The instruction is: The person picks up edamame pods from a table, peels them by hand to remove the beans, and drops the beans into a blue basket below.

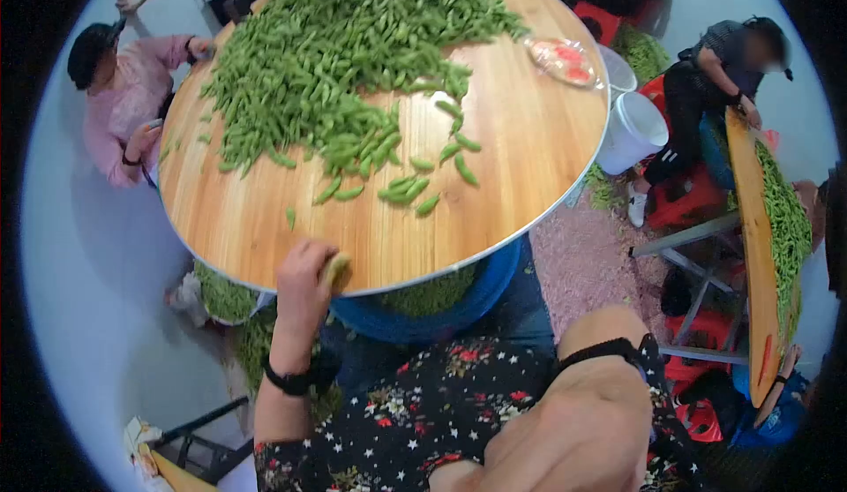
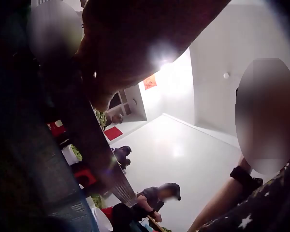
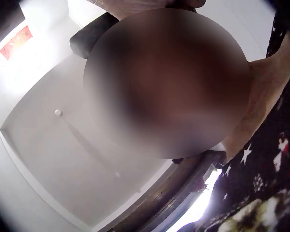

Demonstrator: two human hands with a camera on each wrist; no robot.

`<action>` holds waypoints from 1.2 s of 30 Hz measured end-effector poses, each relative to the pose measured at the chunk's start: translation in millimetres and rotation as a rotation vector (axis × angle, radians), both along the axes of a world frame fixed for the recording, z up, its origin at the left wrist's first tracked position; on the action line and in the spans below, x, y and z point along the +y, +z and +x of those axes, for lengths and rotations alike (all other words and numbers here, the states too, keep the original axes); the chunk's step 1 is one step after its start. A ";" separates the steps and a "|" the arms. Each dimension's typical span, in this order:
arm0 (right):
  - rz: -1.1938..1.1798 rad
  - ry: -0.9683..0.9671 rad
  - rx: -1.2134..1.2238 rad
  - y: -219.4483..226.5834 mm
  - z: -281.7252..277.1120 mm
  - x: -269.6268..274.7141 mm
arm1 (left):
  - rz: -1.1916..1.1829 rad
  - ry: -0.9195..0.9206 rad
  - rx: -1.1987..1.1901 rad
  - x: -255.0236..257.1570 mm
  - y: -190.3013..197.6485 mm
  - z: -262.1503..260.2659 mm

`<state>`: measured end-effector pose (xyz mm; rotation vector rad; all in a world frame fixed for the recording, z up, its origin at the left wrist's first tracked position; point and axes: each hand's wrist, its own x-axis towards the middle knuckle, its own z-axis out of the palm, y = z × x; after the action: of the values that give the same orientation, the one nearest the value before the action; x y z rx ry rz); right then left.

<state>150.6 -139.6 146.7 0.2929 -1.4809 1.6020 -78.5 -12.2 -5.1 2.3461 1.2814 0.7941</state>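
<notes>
Pod (image 1: 336, 269) pinched in left hand (image 1: 304, 285), fingers curled round it, right at near rim of worktop (image 1: 529, 139). Beyond fingers: loose pods (image 1: 415, 187), then big heap of pods (image 1: 344, 60) toward far side. Right hand (image 1: 573, 430) close to camera, well back from rim; fingers hidden, grip cannot tell.

Risk: pod slipping off rim if pinch loosens; heap spilling over edge if swept carelessly.

Blue tub (image 1: 441, 302) under rim, below fingers, holding green pods. White bucket (image 1: 637, 130) off right, contents unclear.

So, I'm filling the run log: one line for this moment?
left hand: pinches pod at table edge | right hand: raised near camera, grip unclear
</notes>
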 end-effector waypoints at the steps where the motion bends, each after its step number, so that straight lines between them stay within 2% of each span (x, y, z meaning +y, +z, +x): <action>1: 0.036 -0.017 0.001 4.9 -0.1 4.3 | -0.028 -0.023 0.011 -4.1 4.9 -0.1; 2: 0.061 -0.030 -0.015 4.2 -5.7 2.8 | 0.001 -0.051 0.030 -7.8 5.8 -2.4; 4: 0.066 -0.174 0.220 6.3 -22.4 0.3 | 0.045 -0.080 0.039 -6.6 9.2 -0.4; 5: 0.073 -0.175 0.216 8.6 -20.0 -1.9 | 0.032 -0.097 0.042 -7.9 10.6 0.3; 7: -0.063 -0.214 0.231 14.1 -17.4 -7.7 | 0.006 -0.097 0.055 -13.3 10.4 0.0; 8: -0.067 -0.201 0.235 12.3 -22.7 -8.5 | -0.016 -0.101 0.011 -11.5 9.2 6.7; 10: -0.068 -0.335 0.285 6.2 -36.1 -14.1 | -0.014 -0.115 -0.123 -9.2 5.9 19.4; 11: -0.089 -0.328 0.286 12.0 -31.9 -7.1 | -0.083 -0.091 -0.181 -8.1 4.5 26.7; 13: 0.127 -0.032 -0.271 29.4 -13.6 18.7 | -0.138 -0.082 -0.325 -3.3 -3.7 39.9; 14: 0.230 -0.163 -0.373 14.9 -8.8 19.3 | -0.118 -0.086 -0.405 -0.8 -11.7 43.0; 15: 0.062 0.112 -0.437 2.0 -6.4 28.7 | -0.114 -0.091 -0.448 -1.3 -15.9 46.5; 16: 0.002 0.030 -0.645 -3.6 -4.7 32.6 | -0.135 -0.081 -0.503 -1.9 -18.8 49.3; 17: 0.024 0.038 -0.563 -12.2 -22.7 44.5 | -0.111 -0.090 -0.511 -0.7 -20.7 49.9; 18: 0.006 -0.262 -1.007 -40.3 -9.6 43.7 | -0.086 -0.098 -0.518 1.5 -23.7 50.4; 19: 0.013 -0.366 -1.166 -59.3 -13.2 46.3 | -0.037 -0.076 -0.545 0.7 -31.1 52.1; 20: 0.064 -0.445 -1.270 -85.4 -11.8 48.5 | -0.095 -0.083 -0.581 -2.2 -27.0 53.5; 21: 0.097 -0.466 -1.342 -108.8 -8.1 50.7 | -0.081 -0.091 -0.568 -2.2 -29.5 52.6; 24: 0.126 -0.415 -1.385 -130.2 -6.1 51.9 | -0.100 -0.062 -0.587 -5.8 -29.2 51.2; 27: 0.084 -0.403 -1.391 -119.8 -14.3 57.9 | -0.100 -0.057 -0.614 -3.2 -28.3 44.6; 29: -0.064 -0.401 -1.469 -110.7 -15.1 58.5 | -0.098 -0.091 -0.669 -4.5 -27.4 44.6; 31: -0.114 -0.437 -1.461 -100.9 -17.3 59.3 | -0.106 -0.081 -0.726 -3.6 -28.6 44.3; 33: -0.294 -0.483 -1.491 -92.0 -14.5 60.5 | -0.125 -0.104 -0.778 -2.3 -28.7 44.2; 34: -0.055 -0.598 -1.420 -113.2 1.9 58.1 | -0.140 -0.103 -0.785 -0.4 -29.0 41.9; 35: -0.085 -0.638 -1.434 -110.4 3.2 53.8 | -0.156 -0.111 -0.790 0.4 -28.2 40.6; 36: -0.207 -0.695 -1.354 -104.2 -1.8 55.8 | -0.277 -0.103 -0.783 -1.4 -24.5 38.8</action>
<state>148.7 -83.8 42.5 -1.5396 -1.9433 1.2849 -39.7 -13.6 -29.6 1.6001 0.8444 1.2356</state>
